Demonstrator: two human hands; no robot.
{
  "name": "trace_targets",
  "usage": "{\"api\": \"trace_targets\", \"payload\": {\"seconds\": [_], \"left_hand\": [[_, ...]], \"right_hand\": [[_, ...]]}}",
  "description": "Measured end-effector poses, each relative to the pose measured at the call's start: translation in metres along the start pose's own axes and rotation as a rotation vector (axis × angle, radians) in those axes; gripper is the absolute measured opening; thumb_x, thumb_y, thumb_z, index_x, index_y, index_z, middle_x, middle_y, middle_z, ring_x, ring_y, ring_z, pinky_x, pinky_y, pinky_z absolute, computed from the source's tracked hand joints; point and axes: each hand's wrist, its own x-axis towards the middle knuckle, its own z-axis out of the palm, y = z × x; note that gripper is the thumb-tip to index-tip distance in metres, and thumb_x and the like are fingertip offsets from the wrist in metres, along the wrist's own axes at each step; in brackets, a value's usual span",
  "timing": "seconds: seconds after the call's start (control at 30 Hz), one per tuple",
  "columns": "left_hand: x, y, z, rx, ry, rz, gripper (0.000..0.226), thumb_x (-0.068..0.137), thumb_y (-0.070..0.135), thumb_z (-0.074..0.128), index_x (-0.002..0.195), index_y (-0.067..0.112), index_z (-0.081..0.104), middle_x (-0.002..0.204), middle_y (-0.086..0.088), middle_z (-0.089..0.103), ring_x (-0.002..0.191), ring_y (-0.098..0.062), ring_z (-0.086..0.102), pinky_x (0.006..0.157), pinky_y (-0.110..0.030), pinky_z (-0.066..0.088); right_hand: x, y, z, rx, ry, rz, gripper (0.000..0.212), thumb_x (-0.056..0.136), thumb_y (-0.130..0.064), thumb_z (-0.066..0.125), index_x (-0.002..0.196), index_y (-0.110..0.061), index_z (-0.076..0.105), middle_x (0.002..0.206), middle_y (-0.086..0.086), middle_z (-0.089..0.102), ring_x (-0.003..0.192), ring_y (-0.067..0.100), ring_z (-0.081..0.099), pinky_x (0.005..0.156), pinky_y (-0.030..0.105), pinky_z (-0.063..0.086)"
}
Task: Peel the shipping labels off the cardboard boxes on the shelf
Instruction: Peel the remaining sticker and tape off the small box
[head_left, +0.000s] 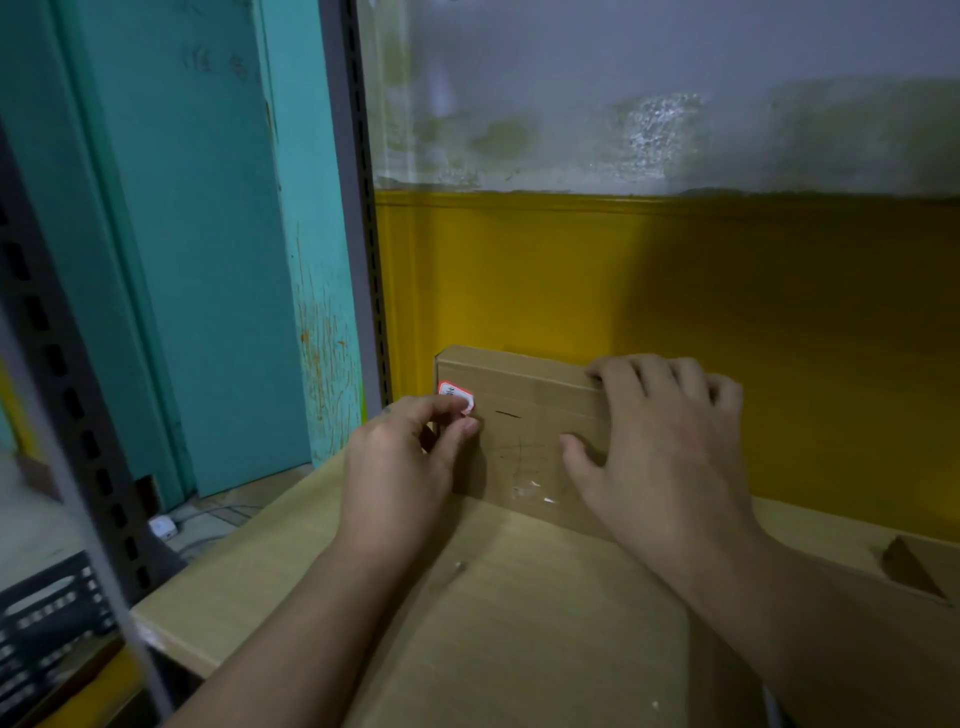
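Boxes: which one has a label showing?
The upright box against the yellow wall: red-edged label at its top-left corner, pinched by the left hand. The flat cardboard in front shows none.

Nothing is reading clearly: the small red-bordered white label (456, 395) is sitting on the cardboard box (524, 415) just above the fingertips (465, 423) of the left hand (400, 467) (which are pinching its lower right corner), its dark print blurring into marks too faint to make out.
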Motion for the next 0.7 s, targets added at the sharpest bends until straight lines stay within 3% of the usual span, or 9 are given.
{"api": "trace_targets", "payload": {"seconds": [0.23,0.7], "left_hand": [[0.0017,-0.0024,0.0002,0.034,0.024,0.018,0.007,0.085,0.029,0.072,0.09,0.025,0.074,0.081,0.014,0.066,0.072,0.001,0.058,0.062,-0.012,0.042],[0.0048,-0.0011,0.0011,0.075,-0.07,-0.053,0.004,0.094,0.025,0.056,0.091,0.024,0.058,0.086,0.01,0.057,0.077,-0.001,0.053,0.063,-0.018,0.042]], "right_hand": [[-0.0016,-0.0004,-0.0004,0.001,0.101,-0.056,0.04,0.073,-0.042,0.068,0.102,-0.016,0.065,0.091,0.006,0.065,0.084,0.028,0.058,0.073,0.041,0.043],[-0.001,-0.0029,-0.0022,0.059,0.11,-0.143,0.033,0.076,-0.039,0.063,0.101,-0.018,0.064,0.089,0.002,0.062,0.081,0.022,0.054,0.066,0.035,0.043]]}}
